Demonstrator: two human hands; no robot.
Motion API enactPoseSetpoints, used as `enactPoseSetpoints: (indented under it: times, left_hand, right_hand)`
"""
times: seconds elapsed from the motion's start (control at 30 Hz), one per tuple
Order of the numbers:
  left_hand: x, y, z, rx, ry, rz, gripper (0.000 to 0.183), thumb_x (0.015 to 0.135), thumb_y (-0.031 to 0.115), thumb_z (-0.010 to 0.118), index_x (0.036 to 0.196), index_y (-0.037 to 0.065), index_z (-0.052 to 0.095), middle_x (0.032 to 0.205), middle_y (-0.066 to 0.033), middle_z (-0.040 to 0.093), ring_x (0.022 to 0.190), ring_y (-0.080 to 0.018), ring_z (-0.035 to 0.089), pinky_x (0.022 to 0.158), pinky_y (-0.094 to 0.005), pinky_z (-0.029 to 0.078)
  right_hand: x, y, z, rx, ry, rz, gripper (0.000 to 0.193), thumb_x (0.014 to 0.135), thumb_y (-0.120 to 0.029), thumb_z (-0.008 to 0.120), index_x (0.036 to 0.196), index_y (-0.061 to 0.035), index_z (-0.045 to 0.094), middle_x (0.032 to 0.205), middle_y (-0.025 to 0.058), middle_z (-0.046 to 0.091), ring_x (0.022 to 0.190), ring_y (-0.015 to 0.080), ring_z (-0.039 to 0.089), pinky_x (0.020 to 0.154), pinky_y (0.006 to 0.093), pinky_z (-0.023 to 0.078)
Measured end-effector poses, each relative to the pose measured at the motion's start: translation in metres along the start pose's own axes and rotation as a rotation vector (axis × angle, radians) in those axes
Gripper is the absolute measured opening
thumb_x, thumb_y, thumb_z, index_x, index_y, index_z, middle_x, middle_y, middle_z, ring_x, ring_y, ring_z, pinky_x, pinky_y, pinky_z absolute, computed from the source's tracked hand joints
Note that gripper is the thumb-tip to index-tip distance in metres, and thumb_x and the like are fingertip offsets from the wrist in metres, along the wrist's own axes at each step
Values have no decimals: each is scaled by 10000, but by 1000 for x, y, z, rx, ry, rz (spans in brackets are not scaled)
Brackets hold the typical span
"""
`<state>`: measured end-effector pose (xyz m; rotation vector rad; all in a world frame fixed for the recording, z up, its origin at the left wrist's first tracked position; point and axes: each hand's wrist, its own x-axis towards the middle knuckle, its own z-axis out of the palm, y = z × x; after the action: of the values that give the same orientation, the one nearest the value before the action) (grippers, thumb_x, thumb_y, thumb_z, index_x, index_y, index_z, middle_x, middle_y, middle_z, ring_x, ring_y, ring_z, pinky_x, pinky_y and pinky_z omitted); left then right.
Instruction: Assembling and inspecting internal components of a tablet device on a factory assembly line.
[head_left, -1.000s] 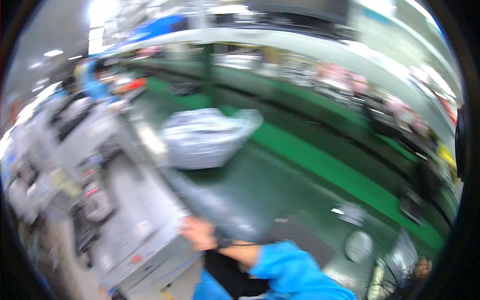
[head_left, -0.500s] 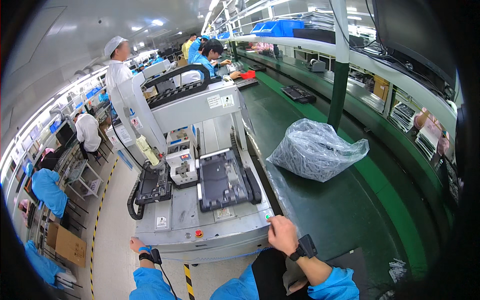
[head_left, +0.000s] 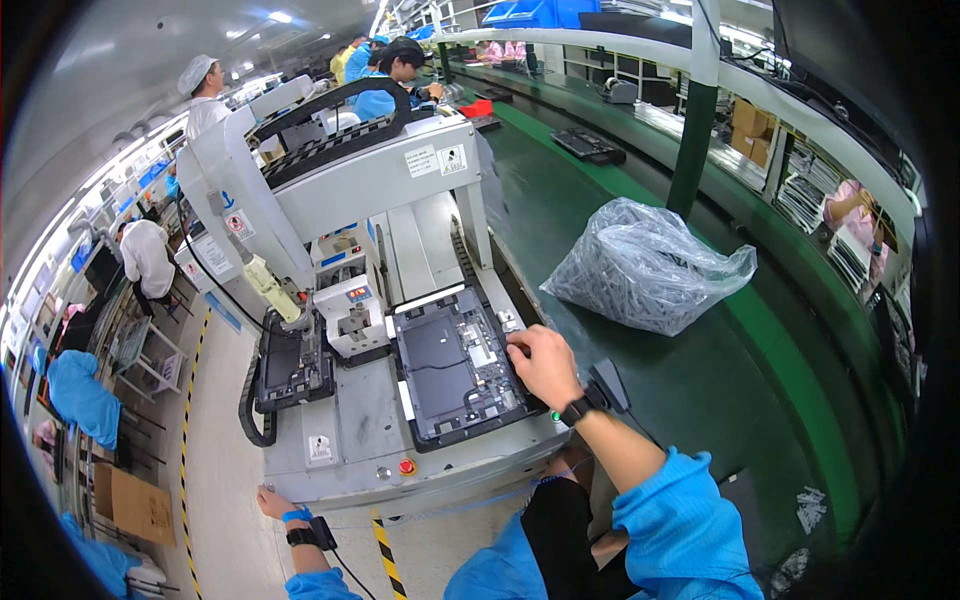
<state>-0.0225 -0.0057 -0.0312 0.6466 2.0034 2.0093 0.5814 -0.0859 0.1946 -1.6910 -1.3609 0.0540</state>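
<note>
In front of me a bench-top machine point(head_left: 370, 160) with a grey gantry holds two opened tablet-like devices. The nearer, larger device point(head_left: 440, 350) lies in a black fixture, its battery and circuit board showing. My right hand point(head_left: 542, 364) is at this fixture's right edge, fingers bent and pinched together; what lies between them is hidden. Near my right wrist is a lit green button point(head_left: 556, 416). A smaller-looking device point(head_left: 287, 365) sits in the left fixture, under a dispensing-like head point(head_left: 270, 288). My left hand point(head_left: 272, 502) rests at the machine's front left corner, fingers loosely curled, nothing seen in them.
A clear plastic bag point(head_left: 650, 265) of small grey pieces stands on the green bench point(head_left: 690, 400) to the right. A red stop button point(head_left: 407, 467) sits on the machine's front. Another device point(head_left: 588, 145) lies farther along. Co-workers sit beyond; a cardboard box point(head_left: 140, 505) stands left.
My right hand has left the green button and moved forward to the right fixture's edge. The device there, blurred before, now shows sharply. My left hand stays at the machine's corner.
</note>
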Motion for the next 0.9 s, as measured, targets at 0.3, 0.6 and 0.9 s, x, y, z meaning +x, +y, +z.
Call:
enactPoseSetpoints:
  times: [0.3, 0.6, 0.9]
  left_hand:
    - [-30, 32, 7, -75, 26, -51, 317, 970, 260, 546, 960, -45, 633, 897, -74, 614, 789, -170, 532, 739, -324, 472]
    - [-35, 44, 6, -89, 15, -102, 299, 984, 269, 545, 962, -18, 622, 876, -48, 579, 795, -155, 518, 729, -320, 465]
    - [-32, 30, 7, -166, -8, -100, 290, 975, 284, 566, 933, 0, 605, 859, -35, 555, 788, -148, 499, 713, -310, 450]
  right_hand:
    - [64, 9, 48, -203, -331, 538, 267, 692, -282, 782, 881, -94, 764, 965, 170, 728, 978, 350, 678, 901, 418, 510]
    - [90, 23, 55, -38, -452, 621, 394, 701, -270, 781, 929, 44, 711, 1030, 240, 701, 1014, 386, 667, 882, 432, 519]
    - [103, 14, 63, -324, -442, 638, 439, 762, -250, 688, 1087, 44, 674, 1165, 260, 655, 1121, 383, 626, 961, 427, 491]
